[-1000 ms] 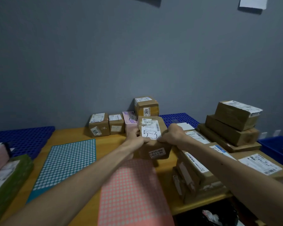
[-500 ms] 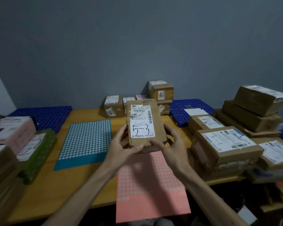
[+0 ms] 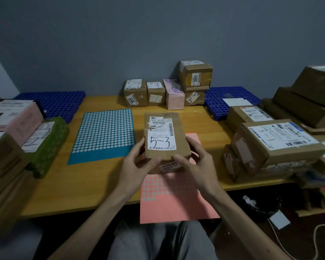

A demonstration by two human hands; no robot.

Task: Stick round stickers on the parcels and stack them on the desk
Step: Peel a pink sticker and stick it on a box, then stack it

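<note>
Both hands hold one brown box [image 3: 164, 128] near the mid of the desk [image 3: 79, 184]. The L hand [image 3: 133, 166] grips the box's near left corner, thumb on top, fingers curled round the side. The R hand [image 3: 197, 164] grips the near right corner the same way. The hands are apart w/ the box btw them.

The box lies flat, label up, w/ "5-3" in black pen on it. It is over the top part of the pink sheet [image 3: 176, 203]. Can't tell if it sits on the sheet or is just above it. The pink sheet has rows of dots & hangs off the near edge of the desk.

The blue sheet [image 3: 103, 136] lies flat just left of the box, full of white dots.

The back boxes [image 3: 154, 92] stand in a row by the wall. At the row's R end 2 are stacked, & the top one says 2017.

A blue mat [image 3: 58, 102] is at the back left & one more at the back right. On the R is a big box [image 3: 278, 147] w/ a white label. On the L are a green pack [image 3: 47, 145] & a pink pack [image 3: 17, 119], side by side.
</note>
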